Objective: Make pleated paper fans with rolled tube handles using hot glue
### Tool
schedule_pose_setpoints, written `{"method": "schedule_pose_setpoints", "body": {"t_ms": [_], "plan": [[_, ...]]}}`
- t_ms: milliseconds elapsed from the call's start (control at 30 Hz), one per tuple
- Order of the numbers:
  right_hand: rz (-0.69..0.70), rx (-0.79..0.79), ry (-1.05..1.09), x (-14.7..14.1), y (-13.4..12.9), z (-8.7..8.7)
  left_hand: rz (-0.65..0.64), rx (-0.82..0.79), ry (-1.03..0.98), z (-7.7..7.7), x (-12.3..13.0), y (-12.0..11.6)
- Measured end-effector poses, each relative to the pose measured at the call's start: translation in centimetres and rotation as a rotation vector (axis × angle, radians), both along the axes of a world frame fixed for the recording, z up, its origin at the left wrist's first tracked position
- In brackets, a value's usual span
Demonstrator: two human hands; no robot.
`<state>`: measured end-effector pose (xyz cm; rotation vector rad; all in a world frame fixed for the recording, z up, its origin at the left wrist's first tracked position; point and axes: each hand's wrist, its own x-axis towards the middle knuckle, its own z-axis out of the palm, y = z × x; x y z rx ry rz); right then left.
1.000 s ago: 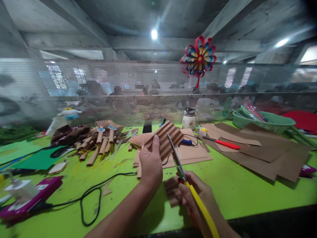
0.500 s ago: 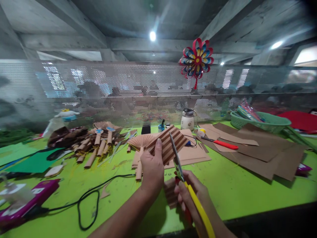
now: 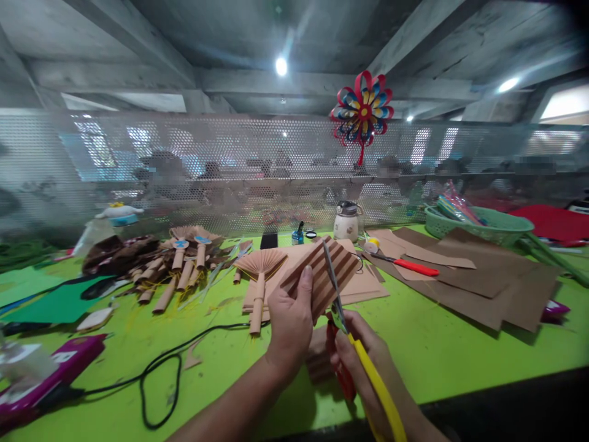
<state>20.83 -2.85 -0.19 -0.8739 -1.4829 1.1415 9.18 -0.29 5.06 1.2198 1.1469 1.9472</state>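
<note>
My left hand [image 3: 291, 319] grips a striped brown paper piece [image 3: 317, 276], thumb on its face, above the green table [image 3: 221, 393]. Scissors [image 3: 375, 374] with one yellow and one red handle are in my right hand [image 3: 368, 356]; their blades lie across the paper's right part. Under the hands, partly hidden, another striped piece [image 3: 319, 365] rests on the table. A finished-looking paper fan [image 3: 260, 276] with a rolled handle lies left of my left hand, over stacked tan sheets [image 3: 372, 288].
More fans and rolled handles [image 3: 186, 273] are heaped at the left, near a purple power strip [image 3: 69, 368] and a black cable [image 3: 142, 393]. Brown sheets [image 3: 488, 301], a red-handled tool [image 3: 416, 267] and a green basket [image 3: 478, 226] stand right. A bottle [image 3: 346, 222] is behind.
My left hand and the striped paper have moved a little right, away from the fan. The scissor blades still cross the paper, and the red handle shows more.
</note>
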Motion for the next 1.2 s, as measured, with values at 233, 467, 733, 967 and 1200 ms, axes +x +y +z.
{"method": "schedule_pose_setpoints", "body": {"t_ms": [233,467,733,967,1200], "plan": [[0.040,-0.032,-0.022,0.34,-0.04,0.22,-0.015,0.009,-0.060,0.23,0.04,-0.18],[0.020,-0.038,0.010,-0.01,-0.05,-0.08,-0.009,-0.013,-0.034,0.36,0.01,-0.18],[0.011,0.048,0.039,-0.14,0.64,-0.67,-0.032,0.017,0.003,0.21,0.07,-0.17],[-0.003,0.068,0.022,0.26,0.46,-0.40,-0.068,0.044,0.011,-0.18,0.22,-0.11],[0.024,0.057,0.060,0.21,0.60,-0.36,-0.095,0.019,0.003,-0.05,0.15,-0.23]]}}
